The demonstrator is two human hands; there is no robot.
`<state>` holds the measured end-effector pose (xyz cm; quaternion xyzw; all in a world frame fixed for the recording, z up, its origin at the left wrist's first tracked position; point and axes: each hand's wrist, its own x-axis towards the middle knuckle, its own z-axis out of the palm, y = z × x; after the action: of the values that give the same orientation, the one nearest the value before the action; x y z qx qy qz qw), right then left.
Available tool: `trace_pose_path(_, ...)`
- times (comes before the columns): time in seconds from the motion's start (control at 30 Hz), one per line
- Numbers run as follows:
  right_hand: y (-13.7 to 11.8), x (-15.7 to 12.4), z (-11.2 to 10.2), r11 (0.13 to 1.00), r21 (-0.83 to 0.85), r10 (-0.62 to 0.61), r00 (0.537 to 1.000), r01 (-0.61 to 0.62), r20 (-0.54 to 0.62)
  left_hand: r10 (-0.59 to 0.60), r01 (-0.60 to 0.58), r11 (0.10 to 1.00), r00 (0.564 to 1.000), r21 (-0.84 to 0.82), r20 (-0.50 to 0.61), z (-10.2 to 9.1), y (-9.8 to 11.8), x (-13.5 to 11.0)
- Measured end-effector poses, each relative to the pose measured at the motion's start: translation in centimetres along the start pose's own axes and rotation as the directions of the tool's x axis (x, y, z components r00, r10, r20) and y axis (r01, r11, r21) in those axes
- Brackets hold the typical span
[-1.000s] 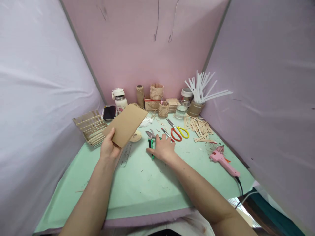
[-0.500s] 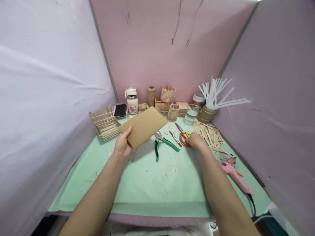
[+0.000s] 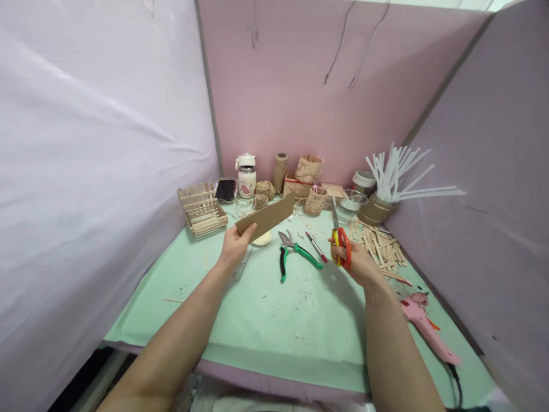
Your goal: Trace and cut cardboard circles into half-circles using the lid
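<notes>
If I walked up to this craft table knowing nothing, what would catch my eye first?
Most likely the two hands in the middle: the left hand holds a brown cardboard piece over the green table, the right hand grips red-and-yellow scissors, blades up. Then the fan of white sticks at the back right and the pink glue gun at the near right.

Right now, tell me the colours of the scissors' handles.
The scissors have one yellow and one red handle; head view.

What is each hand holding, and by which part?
The left hand grips the cardboard by its near end; the right hand holds the scissors by the handles.
</notes>
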<state>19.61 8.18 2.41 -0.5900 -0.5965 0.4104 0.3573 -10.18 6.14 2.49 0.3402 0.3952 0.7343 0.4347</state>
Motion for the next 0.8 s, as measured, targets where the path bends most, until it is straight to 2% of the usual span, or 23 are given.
trace_pose_path(0.07,-0.5,-0.3,1.3,0.991,0.127,-0.049,0.998,0.052,-0.025,-0.002,0.002,1.000,1.000,-0.003,-0.005,0.1,-0.2,0.1)
trace_pose_path(0.17,-1.2,-1.0,2.9,0.965,0.246,-0.097,0.995,0.096,-0.006,-0.037,0.027,0.989,0.997,-0.145,-0.065,0.1,0.0,0.4)
trace_pose_path(0.3,-1.9,-2.7,4.4,0.948,0.311,-0.128,0.976,0.069,0.175,-0.221,0.172,0.927,0.968,-0.335,-0.115,0.0,1.0,0.9)
trace_pose_path(0.37,-2.0,-3.6,4.9,0.948,0.315,-0.146,0.945,0.049,0.293,-0.246,0.182,0.916,0.959,-0.358,-0.140,-0.2,1.6,0.9)
trace_pose_path(0.53,-2.5,-5.0,5.8,0.962,0.203,-0.265,0.815,0.185,0.515,-0.142,0.066,0.946,0.965,-0.318,-0.221,-0.5,3.2,0.7)
trace_pose_path(0.67,-3.2,-5.6,6.2,0.972,0.096,-0.230,0.794,0.214,0.563,-0.030,-0.011,0.976,0.982,-0.215,-0.188,-0.1,3.7,0.2)
trace_pose_path(0.8,-3.3,-5.8,6.3,0.971,0.084,-0.231,0.793,0.223,0.563,-0.044,0.026,0.986,0.993,-0.163,-0.109,0.5,3.6,-0.6)
